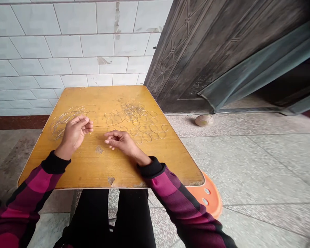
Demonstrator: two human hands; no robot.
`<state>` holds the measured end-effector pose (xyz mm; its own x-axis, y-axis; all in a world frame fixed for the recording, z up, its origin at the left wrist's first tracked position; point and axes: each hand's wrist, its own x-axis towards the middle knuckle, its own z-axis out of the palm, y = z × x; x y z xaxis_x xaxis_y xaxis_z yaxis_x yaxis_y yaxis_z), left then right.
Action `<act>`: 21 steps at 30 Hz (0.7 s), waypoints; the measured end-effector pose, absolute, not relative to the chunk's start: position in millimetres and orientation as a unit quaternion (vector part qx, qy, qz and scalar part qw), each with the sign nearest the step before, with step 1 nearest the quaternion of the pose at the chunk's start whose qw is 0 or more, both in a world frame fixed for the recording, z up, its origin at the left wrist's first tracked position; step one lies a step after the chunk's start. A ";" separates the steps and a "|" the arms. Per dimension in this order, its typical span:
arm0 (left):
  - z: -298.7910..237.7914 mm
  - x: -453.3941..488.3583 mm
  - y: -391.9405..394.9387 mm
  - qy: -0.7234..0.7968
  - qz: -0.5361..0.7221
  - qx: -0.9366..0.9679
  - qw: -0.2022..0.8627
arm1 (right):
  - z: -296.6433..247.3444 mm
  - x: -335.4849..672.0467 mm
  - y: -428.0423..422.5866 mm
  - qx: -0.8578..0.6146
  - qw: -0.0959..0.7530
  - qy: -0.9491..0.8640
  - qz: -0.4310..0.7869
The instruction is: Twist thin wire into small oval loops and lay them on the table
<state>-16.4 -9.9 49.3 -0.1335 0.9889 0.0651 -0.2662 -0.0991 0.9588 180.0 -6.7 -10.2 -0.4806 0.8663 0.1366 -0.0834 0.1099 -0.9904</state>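
My left hand (76, 132) is over the left part of the yellow wooden table (90, 172), thumb and forefinger pinched together. A thin wire (91, 112) curves at its fingertips and seems to be held there. Below and left of that hand lies a loose bundle of thin wire pieces (57, 125). My right hand (121, 142) is near the table's middle, fingers loosely bent and thumb apart, with nothing visible in it. Just beyond it are several wire rings (147, 137), spread out singly, and a darker tangled heap of rings (133, 109).
White wall tiles (69, 46) rise behind the table's far edge. A dark carved door (186, 51) and a grey-green curtain (250, 72) are at the right. An orange stool (213, 198) juts out under the right corner. A roundish object (204, 120) rests on the floor.
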 end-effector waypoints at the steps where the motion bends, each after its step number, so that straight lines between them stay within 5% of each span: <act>1: 41.8 -11.7 -10.3 0.425 0.624 0.414 0.508 | -9.2 179.9 -6.4 -0.301 0.408 -0.588 0.630; 4: 25.4 -5.4 -14.0 0.420 0.627 0.490 0.436 | -5.6 181.3 -4.1 -0.282 0.433 -0.489 0.703; 11: 7.0 -18.0 -22.3 0.361 0.403 0.841 0.005 | 0.4 185.8 -1.2 -0.292 0.460 -0.415 0.729; 21: 11.9 -14.2 -26.8 0.307 0.301 0.902 -0.027 | -0.2 183.2 -5.3 -0.340 0.457 -0.472 0.673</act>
<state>-14.2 -26.8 11.9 0.6300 0.5385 0.5595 0.5711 -0.8095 0.1361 183.2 -5.3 -0.2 -0.3514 0.9359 -0.0256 -0.2935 -0.1361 -0.9462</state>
